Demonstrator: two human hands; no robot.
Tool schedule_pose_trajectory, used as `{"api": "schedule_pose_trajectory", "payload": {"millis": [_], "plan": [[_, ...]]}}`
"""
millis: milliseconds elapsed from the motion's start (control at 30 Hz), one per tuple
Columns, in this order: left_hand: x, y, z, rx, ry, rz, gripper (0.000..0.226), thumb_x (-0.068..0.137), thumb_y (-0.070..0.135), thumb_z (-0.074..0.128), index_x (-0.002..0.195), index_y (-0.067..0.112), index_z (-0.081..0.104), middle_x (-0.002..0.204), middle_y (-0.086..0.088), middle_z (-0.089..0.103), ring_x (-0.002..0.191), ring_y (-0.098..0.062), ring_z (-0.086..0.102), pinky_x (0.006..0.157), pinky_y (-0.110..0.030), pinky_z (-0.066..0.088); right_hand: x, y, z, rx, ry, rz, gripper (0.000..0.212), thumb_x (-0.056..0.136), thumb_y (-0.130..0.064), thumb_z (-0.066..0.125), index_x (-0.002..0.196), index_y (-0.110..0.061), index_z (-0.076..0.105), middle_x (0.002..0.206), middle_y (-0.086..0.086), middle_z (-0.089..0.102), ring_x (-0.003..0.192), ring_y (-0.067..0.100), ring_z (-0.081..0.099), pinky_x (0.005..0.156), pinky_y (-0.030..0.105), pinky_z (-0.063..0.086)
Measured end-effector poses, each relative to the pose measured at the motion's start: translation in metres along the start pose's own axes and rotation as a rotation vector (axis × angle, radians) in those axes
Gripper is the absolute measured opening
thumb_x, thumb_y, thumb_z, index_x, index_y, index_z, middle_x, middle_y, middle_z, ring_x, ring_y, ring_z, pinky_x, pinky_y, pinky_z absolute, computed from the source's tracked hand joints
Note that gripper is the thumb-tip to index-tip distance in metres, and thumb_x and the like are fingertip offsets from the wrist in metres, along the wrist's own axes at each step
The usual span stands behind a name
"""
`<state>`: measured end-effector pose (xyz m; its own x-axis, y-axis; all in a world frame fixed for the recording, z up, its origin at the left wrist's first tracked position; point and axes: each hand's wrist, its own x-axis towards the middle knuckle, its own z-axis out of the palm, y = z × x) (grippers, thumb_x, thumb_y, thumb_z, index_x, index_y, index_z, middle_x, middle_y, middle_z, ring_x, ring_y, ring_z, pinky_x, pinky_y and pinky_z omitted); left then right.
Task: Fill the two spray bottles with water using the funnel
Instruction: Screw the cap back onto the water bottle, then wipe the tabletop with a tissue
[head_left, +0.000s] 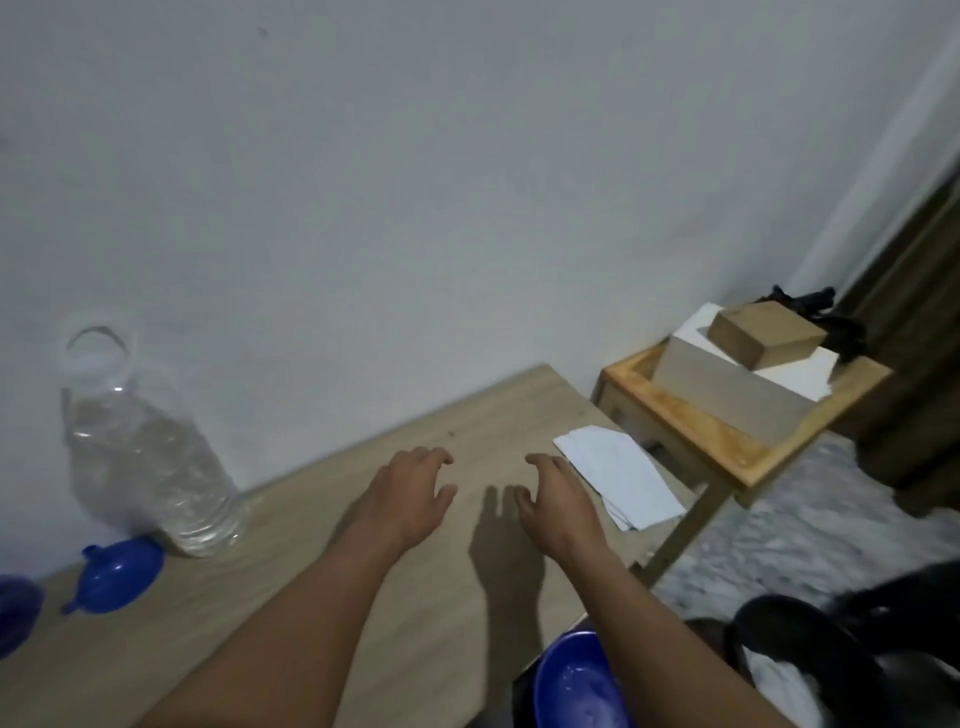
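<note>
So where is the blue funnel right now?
The funnel lies on the table at far left of the head view, beside the base of the big water bottle.

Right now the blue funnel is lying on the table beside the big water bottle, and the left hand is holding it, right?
Not quite. The head view shows the blue funnel lying on the table beside the big water bottle, but the left hand is not holding it. That hand is well apart from it, fingers loosely curled, holding nothing.
</note>
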<state>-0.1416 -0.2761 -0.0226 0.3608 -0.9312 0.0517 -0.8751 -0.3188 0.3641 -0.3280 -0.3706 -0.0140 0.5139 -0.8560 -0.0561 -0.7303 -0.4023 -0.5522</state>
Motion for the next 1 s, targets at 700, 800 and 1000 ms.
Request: {"api": "schedule_pose_trajectory", "payload": {"millis": [700, 800, 1000], "plan": [[0.143, 0.129, 0.113, 0.126, -0.215, 0.327, 0.032, 0.104, 0.031, 0.044, 0.132, 0.029, 0.06, 0.135, 0.002, 0.06, 0.12, -0.027, 0.05, 0.098, -0.042, 0.044, 0.052, 0.13, -0.017, -0.242, 0.128, 0.264, 0.018, 0.1, -0.024, 0.053, 0.098, -0.014, 0.068, 0.105, 0.004, 0.064, 0.091, 0.021, 0.057, 0.078, 0.038, 0.054], [0.147, 0.135, 0.118, 0.208, -0.233, 0.35, 0.033, 0.105, 0.032, 0.045, 0.135, 0.027, 0.058, 0.133, -0.001, 0.06, 0.118, -0.028, 0.051, 0.096, -0.042, 0.044, 0.055, 0.131, -0.019, -0.296, 0.08, 0.247, 0.01, 0.098, -0.018, 0.057, 0.1, -0.013, 0.066, 0.107, 0.006, 0.062, 0.093, 0.022, 0.057, 0.082, 0.04, 0.056], [0.153, 0.138, 0.124, 0.235, -0.19, 0.379, 0.026, 0.1, 0.027, 0.053, 0.121, 0.03, 0.068, 0.119, 0.004, 0.064, 0.108, -0.026, 0.052, 0.079, -0.035, 0.036, 0.056, 0.135, -0.02, -0.294, 0.059, 0.183, 0.025, 0.101, -0.024, 0.056, 0.123, -0.013, 0.06, 0.124, 0.007, 0.06, 0.105, 0.02, 0.057, 0.089, 0.034, 0.054]]}}
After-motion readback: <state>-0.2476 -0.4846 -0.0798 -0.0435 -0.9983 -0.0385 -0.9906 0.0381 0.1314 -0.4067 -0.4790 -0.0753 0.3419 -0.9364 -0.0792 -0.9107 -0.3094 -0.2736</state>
